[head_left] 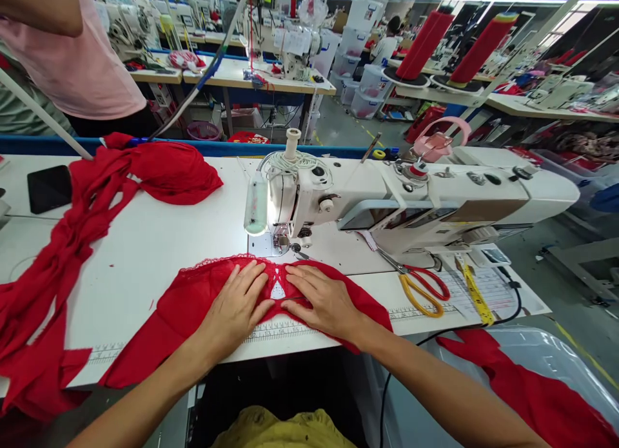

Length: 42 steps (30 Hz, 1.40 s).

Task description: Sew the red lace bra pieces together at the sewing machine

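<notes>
Left hand (240, 298): lies palm down on the red garment piece (191, 300), its grip wide, fingers stretched toward the machine.
Right hand (324, 300): rests flat on the same piece, its grip likewise wide, thumb toward the left thumb.
Garment piece: spread on the worktop (145, 242) near its front edge, just before the presser foot (282, 242); a small pointed opening shows between the hands.
Sewing machine (348, 180): stands beyond the hands, its body extending rightward.
Scissors (420, 292): lie right of the right hand, near a yellow tape measure (476, 293).
Red cloth (176, 171): heaped at left, beside a dark phone (49, 189).
</notes>
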### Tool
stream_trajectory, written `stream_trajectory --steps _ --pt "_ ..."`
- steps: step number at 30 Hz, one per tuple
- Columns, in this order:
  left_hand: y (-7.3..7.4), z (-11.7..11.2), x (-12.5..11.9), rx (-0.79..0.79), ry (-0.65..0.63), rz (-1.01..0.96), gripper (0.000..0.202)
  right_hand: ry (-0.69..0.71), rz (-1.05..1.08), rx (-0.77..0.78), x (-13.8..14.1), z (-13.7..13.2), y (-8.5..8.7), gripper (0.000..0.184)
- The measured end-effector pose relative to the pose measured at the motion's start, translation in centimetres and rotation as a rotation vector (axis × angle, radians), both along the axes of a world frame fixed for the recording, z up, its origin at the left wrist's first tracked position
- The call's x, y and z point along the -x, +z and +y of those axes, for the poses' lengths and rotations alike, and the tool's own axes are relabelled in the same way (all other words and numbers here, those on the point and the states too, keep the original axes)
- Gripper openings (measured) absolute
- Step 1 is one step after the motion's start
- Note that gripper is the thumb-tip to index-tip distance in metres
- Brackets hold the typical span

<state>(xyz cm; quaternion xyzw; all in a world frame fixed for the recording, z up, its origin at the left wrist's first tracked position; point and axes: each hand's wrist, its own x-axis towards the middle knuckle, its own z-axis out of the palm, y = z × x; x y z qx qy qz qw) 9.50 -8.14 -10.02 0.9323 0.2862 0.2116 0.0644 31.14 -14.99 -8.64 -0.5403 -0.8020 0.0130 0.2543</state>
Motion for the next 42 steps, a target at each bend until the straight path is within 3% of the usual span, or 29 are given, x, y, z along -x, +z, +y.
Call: stream_trajectory --steps 4,15,21,28,31,34,37,42 --pt "-0.8 -0.7 0.3 0.037 0.076 -0.004 0.047 0.001 -0.031 -0.007 -0.8 0.2 -0.2 0.043" --pt "-0.4 -0.6 0.4 -0.012 0.073 0.072 0.048 0.021 -0.02 0.011 -1.0 0.3 0.0 0.043" --pt "-0.3 -0.9 -0.1 -0.042 0.089 0.087 0.048 0.007 -0.029 0.041 -1.3 0.4 0.1 0.052" --pt "0.3 -1.4 -0.3 -0.04 0.093 0.069 0.045 0.077 -0.004 0.039 -2.1 0.6 0.6 0.042" --pt "1.1 -1.3 -0.6 -0.025 0.09 -0.057 0.038 0.087 0.107 0.003 -1.5 0.6 1.1 0.026" --pt "1.6 -1.0 -1.1 -0.009 -0.004 -0.166 0.029 0.09 0.168 -0.048 -0.8 0.9 1.1 0.02" --pt "1.2 -0.5 -1.1 0.027 -0.088 -0.072 0.026 0.108 0.074 -0.042 -0.7 1.4 0.6 0.022" --pt "-0.3 0.0 -0.3 0.024 -0.058 -0.007 0.028 0.095 0.005 -0.016 -1.4 1.7 0.0 0.03"
